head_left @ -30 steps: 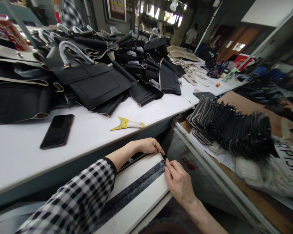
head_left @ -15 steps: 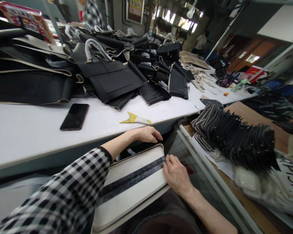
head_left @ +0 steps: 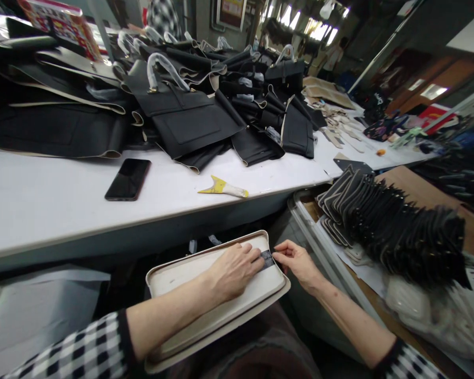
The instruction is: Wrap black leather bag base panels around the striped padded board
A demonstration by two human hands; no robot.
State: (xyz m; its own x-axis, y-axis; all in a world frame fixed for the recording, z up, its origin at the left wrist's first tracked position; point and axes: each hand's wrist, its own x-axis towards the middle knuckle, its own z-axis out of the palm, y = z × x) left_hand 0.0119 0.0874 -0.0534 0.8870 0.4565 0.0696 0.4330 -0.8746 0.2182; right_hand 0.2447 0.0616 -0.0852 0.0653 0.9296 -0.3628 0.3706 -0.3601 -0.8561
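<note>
A cream, box-shaped bag piece (head_left: pixel 240 300) with a raised edge sits at my lap, long side slanting up to the right. A dark strip (head_left: pixel 267 260) runs lengthwise along its face; my forearm and hand cover most of it. My left hand (head_left: pixel 237 268) lies flat on the face, fingertips over the strip near its right end. At the right edge, my right hand (head_left: pixel 294 261) has thumb and forefinger pinched together beside the strip's end, seemingly on the edge; exactly what is between them is hard to see.
On the white table (head_left: pixel 63 210) ahead lie a phone (head_left: pixel 128 179), a yellow-and-white fishtail-shaped tool (head_left: pixel 223 187) and a heap of black bags (head_left: pixel 193 118). To the right, a row of black pieces (head_left: pixel 395 226) stands on a cart. A person (head_left: pixel 164 20) in checks is behind the heap.
My left hand has come down from beyond the far edge onto the bag piece's face, covering the strip. My right hand has shifted from gripping the right side to a fingertip pinch there.
</note>
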